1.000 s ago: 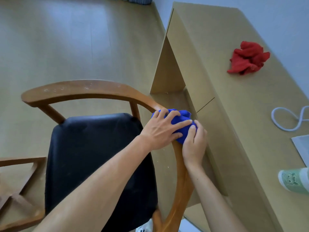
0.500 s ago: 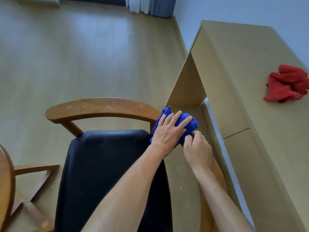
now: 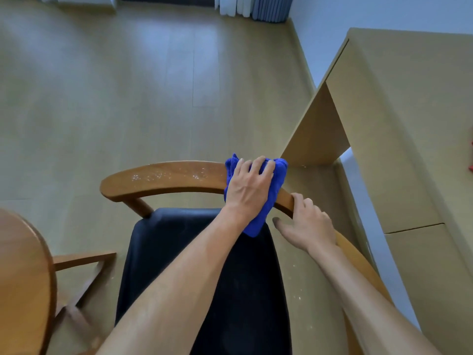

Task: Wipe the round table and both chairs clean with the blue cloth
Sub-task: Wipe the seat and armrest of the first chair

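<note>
The blue cloth [image 3: 279, 176] lies bunched on the curved wooden top rail [image 3: 163, 180] of a chair with a black seat [image 3: 166, 252]. My left hand [image 3: 247, 188] presses flat on the cloth, fingers spread over it, and part of the cloth hangs down behind the rail. My right hand [image 3: 304, 226] grips the rail just right of the cloth. White specks [image 3: 158, 176] dot the rail left of the cloth. The round wooden table [image 3: 23, 278] shows its edge at the lower left.
A tall light-wood desk [image 3: 409, 124] stands close on the right of the chair. A sliver of red cloth [image 3: 471, 149] shows at the right edge. Curtains [image 3: 256, 8] hang at the far wall. Wooden table legs [image 3: 82, 260] sit left of the seat.
My left hand has slid the blue cloth leftward along the rail's curve. My right hand has come off the cloth and now holds the bare rail. The view has swung left.
</note>
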A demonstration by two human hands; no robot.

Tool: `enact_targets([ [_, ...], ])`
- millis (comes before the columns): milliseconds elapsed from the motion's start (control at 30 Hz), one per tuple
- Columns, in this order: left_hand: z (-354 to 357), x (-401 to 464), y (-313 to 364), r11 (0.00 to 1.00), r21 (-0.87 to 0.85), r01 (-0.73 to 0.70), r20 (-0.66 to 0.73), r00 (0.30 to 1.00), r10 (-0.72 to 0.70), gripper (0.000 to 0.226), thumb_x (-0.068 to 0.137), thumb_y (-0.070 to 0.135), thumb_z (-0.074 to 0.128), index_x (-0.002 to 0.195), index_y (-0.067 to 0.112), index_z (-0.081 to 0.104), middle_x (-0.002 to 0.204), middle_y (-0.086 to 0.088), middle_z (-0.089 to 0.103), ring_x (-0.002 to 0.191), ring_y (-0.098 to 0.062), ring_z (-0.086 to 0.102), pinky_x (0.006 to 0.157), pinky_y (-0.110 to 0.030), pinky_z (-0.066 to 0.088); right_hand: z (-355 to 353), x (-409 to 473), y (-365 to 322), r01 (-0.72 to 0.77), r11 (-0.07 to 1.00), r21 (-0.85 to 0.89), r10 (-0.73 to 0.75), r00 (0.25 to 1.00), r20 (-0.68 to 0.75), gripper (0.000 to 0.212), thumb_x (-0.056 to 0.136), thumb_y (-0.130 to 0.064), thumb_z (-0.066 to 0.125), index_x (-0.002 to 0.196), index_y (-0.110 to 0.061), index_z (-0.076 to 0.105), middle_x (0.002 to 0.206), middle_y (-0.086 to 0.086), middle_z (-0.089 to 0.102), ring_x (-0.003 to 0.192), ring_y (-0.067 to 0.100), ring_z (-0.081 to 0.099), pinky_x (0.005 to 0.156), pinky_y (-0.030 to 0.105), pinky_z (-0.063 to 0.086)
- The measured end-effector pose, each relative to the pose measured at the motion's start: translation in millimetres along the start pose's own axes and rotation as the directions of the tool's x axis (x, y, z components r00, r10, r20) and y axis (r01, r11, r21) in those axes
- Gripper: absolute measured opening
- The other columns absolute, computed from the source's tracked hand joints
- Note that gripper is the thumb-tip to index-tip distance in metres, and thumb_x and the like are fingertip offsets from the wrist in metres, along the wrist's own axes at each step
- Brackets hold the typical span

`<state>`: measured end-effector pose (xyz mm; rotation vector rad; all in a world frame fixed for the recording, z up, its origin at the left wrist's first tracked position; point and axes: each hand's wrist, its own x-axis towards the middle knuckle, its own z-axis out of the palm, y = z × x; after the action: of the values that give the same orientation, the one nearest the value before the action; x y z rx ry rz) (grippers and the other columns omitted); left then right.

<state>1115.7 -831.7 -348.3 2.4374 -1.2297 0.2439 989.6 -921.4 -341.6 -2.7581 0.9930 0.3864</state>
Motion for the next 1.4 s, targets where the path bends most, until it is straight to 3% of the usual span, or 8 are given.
enact_targets([
  [267,0.1,-10.8,-15.9,0.984,0.039,-0.171,0.197,0.967,0.161,0.062,0.079,0.063,0.051,0.127,0.024,0.059,0.137,-0.009,0.053,0.117,-0.042,0.05,0.106,-0.06,0.03,2.6,23.0,3.1,0.027,0.999,-0.032,-0.027,0.999,0.019,0.025,0.088,-0.044,0.046,0.088,-0.023,0.032,0.092,0.003,0.061,0.081,0.032,0.062,0.06,0.033,0.034],
  [400,-5.7,-8.7,-37.1,0.986,-0.008,-0.167,0.087,0.982,0.167,0.052,0.081,0.054,0.054,0.121,0.021,0.062,0.128,-0.008,0.058,0.106,-0.035,0.056,0.102,-0.054,0.034,7.1,20.4,4.3,0.062,0.996,-0.065,-0.066,0.996,-0.052,0.043,0.087,-0.059,0.043,0.114,-0.025,0.041,0.107,-0.001,0.057,0.092,0.023,0.058,0.073,0.037,0.044],
  [533,-33.3,-29.6,-110.8,1.0,0.008,0.0,-0.015,1.0,0.0,0.053,0.081,0.049,0.057,0.123,0.019,0.064,0.129,-0.01,0.058,0.106,-0.034,0.058,0.1,-0.05,0.038,8.6,19.4,3.0,0.064,0.985,-0.159,-0.08,0.993,-0.091,0.079,0.086,-0.074,0.021,0.145,-0.021,0.024,0.147,0.005,0.035,0.137,0.025,0.033,0.107,0.048,0.034],
  [667,-75.4,-74.7,-191.2,0.961,0.051,0.273,-0.044,0.962,-0.271,0.058,0.08,0.05,0.051,0.126,0.018,0.062,0.131,-0.008,0.057,0.104,-0.036,0.059,0.094,-0.047,0.045,7.7,17.6,1.4,0.046,0.985,-0.169,-0.059,0.995,-0.075,0.085,0.083,-0.076,0.01,0.147,-0.021,0.019,0.152,0.009,0.03,0.14,0.028,0.029,0.108,0.05,0.033],
  [867,-82.2,-87.5,-199.7,0.746,-0.069,0.662,-0.075,0.743,-0.666,0.055,0.077,0.049,0.048,0.127,0.026,0.055,0.132,0.001,0.048,0.109,-0.036,0.051,0.092,-0.049,0.043,4.7,17.3,0.6,0.048,0.993,-0.105,-0.054,0.997,-0.058,0.085,0.083,-0.075,0.008,0.147,-0.021,0.02,0.152,0.009,0.031,0.133,0.028,0.041,0.099,0.046,0.044],
  [1000,-53.6,-50.1,-142.6,0.881,0.057,0.471,-0.129,0.878,-0.461,0.046,0.076,0.041,0.057,0.116,0.02,0.063,0.124,-0.008,0.057,0.108,-0.037,0.054,0.097,-0.05,0.038,7.2,18.3,0.8,0.064,0.994,-0.089,-0.069,0.996,-0.054,0.084,0.084,-0.074,0.01,0.147,-0.021,0.02,0.151,0.008,0.031,0.13,0.027,0.045,0.098,0.044,0.045],
  [1233,-9.2,-1.5,-29.1,0.995,-0.004,0.095,0.184,0.979,-0.093,0.048,0.073,0.048,0.058,0.115,0.024,0.062,0.126,-0.004,0.057,0.104,-0.035,0.054,0.103,-0.056,0.029,7.5,20.6,2.4,0.063,0.996,-0.062,-0.067,0.996,-0.058,0.081,0.081,-0.076,0.013,0.142,-0.025,0.027,0.141,0.003,0.041,0.116,0.025,0.053,0.085,0.041,0.047],
  [1400,-57.8,-37.3,-134.9,0.946,0.027,0.322,0.093,0.942,-0.323,0.056,0.071,0.042,0.059,0.123,0.022,0.062,0.129,-0.004,0.057,0.102,-0.032,0.058,0.095,-0.046,0.039,5.7,19.6,2.3,0.074,0.993,-0.09,-0.079,0.995,-0.06,0.077,0.084,-0.073,0.016,0.141,-0.023,0.028,0.137,0.003,0.047,0.112,0.025,0.058,0.082,0.043,0.053],
])
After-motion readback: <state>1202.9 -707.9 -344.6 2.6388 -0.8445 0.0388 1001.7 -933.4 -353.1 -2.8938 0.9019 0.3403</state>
